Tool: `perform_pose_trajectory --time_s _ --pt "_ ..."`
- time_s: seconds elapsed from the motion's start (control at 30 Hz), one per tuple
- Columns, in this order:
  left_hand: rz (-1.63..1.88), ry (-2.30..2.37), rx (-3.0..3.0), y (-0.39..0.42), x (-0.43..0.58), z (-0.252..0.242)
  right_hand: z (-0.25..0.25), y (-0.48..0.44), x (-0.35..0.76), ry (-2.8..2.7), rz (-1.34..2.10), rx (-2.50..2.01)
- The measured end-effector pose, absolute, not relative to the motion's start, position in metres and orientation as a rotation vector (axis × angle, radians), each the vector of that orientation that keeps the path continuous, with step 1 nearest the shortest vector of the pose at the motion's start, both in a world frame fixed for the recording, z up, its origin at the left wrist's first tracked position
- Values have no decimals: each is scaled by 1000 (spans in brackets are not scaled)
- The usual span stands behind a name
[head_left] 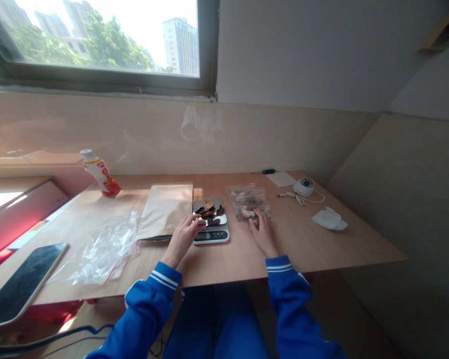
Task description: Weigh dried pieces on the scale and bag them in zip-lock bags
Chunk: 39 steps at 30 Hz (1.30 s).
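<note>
A small digital kitchen scale (pixel 211 236) stands in front of me with several dark brown, dried curved pieces (pixel 208 211) on its plate. My left hand (pixel 186 233) reaches over the scale's left edge, fingers slightly bent beside the pieces; nothing shows in its grasp. To the right of the scale lie several small clear zip bags (pixel 246 196) in an overlapping row. My right hand (pixel 262 232) rests on the nearest bag (pixel 243 213), which contains pale and brown bits, with thumb and fingers apart.
Left of the scale are a kraft paper pouch (pixel 166 207), crumpled clear plastic bags (pixel 105 252), a phone (pixel 24 279) and a leaning bottle (pixel 100 173). On the right sit a white round device (pixel 303 186) with a cable, white tissue (pixel 329 218) and a paper sheet (pixel 280 179).
</note>
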<state>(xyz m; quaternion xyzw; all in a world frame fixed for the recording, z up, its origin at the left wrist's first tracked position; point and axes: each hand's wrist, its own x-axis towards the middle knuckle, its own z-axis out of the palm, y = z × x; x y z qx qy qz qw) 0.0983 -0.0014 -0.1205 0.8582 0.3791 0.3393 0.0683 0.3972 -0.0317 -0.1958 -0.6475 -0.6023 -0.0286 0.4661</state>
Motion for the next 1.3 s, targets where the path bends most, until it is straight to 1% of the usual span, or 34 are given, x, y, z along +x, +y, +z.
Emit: perform_pose_trajectory --time_s 0.13,0.3,0.5,0.63,0.77,0.83,0.97,1.03,1.17,1.3 --pt "987 1050 2528 -6 93 -121 -196 -32 397 -1480 -83 -1591" --pt "988 1093 2526 -3 97 -121 -196 -31 396 -1467 -91 -1577" --pt "1122 1129 2542 -7 95 -120 -194 -32 396 -1471 -80 -1585" --pt "1234 1303 2466 -18 69 -120 -194 -33 395 -1472 -78 -1585" --pt "1266 1588 2406 -29 32 -122 -194 -32 396 -1468 -77 -1573" --pt "1219 1806 2386 -31 14 -124 -195 -32 396 -1468 -77 -1573" --pt "938 2180 2345 -28 -9 -127 -197 -31 397 -1462 -88 -1564" --pt "839 2204 2363 -23 -17 -127 -198 -31 398 -1456 -92 -1554" --pt "759 2059 2453 -14 -29 -117 -196 -32 397 -1459 -90 -1547" --pt "888 2017 2493 -11 -40 -100 -191 -35 395 -1457 -114 -1559"
